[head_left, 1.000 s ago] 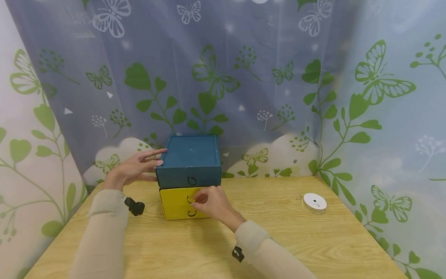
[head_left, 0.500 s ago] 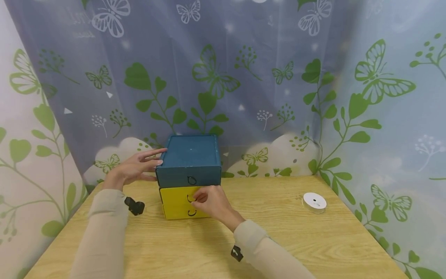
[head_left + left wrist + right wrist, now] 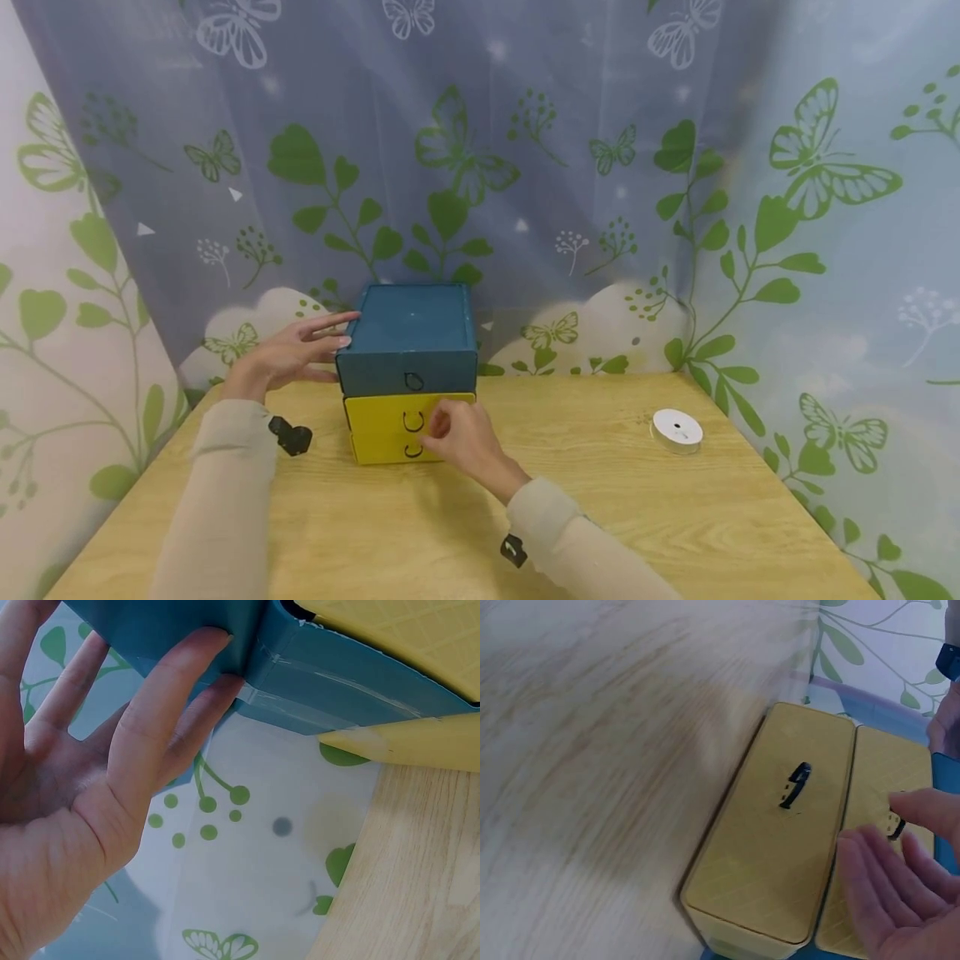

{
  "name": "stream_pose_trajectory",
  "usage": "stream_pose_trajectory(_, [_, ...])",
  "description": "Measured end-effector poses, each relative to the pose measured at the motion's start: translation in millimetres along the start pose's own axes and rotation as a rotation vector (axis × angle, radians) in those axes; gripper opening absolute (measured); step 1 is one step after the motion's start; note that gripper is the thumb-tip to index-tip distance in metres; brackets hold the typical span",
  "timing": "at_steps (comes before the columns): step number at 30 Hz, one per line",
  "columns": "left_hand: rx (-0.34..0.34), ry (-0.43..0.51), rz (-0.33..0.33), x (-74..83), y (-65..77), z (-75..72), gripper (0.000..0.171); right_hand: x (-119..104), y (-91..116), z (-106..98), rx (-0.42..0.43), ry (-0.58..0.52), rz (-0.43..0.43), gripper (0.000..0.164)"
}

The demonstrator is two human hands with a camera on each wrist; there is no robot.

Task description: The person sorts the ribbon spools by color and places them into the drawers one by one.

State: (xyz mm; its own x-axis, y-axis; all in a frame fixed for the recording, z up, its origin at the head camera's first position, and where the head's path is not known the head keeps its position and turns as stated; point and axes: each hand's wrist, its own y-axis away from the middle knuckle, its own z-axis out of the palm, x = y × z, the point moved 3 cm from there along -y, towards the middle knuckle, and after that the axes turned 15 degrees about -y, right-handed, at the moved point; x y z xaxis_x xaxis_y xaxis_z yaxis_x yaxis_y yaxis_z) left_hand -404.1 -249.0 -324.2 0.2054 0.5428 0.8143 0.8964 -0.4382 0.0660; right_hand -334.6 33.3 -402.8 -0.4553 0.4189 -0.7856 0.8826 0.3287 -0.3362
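A small chest with a blue top [image 3: 411, 321] stands on the table, its front showing a blue section over two yellow drawers [image 3: 375, 427]. My left hand [image 3: 288, 354] rests its extended fingers against the chest's blue left side [image 3: 187, 637]. In front of the yellow drawers, my right hand [image 3: 467, 442] holds nothing, its fingers loosely bent. The right wrist view shows its thumb right beside the upper black loop handle [image 3: 896, 825]; whether they touch I cannot tell. The lower black handle [image 3: 796, 786] lies apart from the fingers. A black loop [image 3: 414, 381] hangs on the blue front.
To the right on the wooden table [image 3: 600, 500] lies a white round spool [image 3: 677, 427]. A curtain [image 3: 540, 192] printed with butterflies and leaves hangs close behind the chest and along both sides.
My right fingers have come slightly away from the upper handle, and more of that loop now shows. The left hand keeps its place on the chest. The head view has tilted a little.
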Motion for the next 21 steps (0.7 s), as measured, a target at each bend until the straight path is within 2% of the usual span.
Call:
stream_pose_trajectory(4, [-0.001, 0.001, -0.001, 0.6, 0.2, -0.1, 0.073, 8, 0, 5, -0.076, 0.066, 0.037, 0.011])
stream_pose_trajectory(9, [0.004, 0.01, 0.001, 1.8, 1.6, -3.6, 0.072, 15, -5, 14, -0.167, 0.116, 0.065, 0.025])
stream_pose_trajectory(14, [0.006, 0.007, 0.007, 2.3, 3.1, -6.2, 0.073, 18, -9, 18, -0.171, 0.111, 0.065, 0.025])
stream_pose_trajectory(21, [0.001, -0.002, 0.01, 0.0, 1.6, -0.7, 0.072, 23, -6, 21, -0.153, 0.087, 0.051, 0.021])
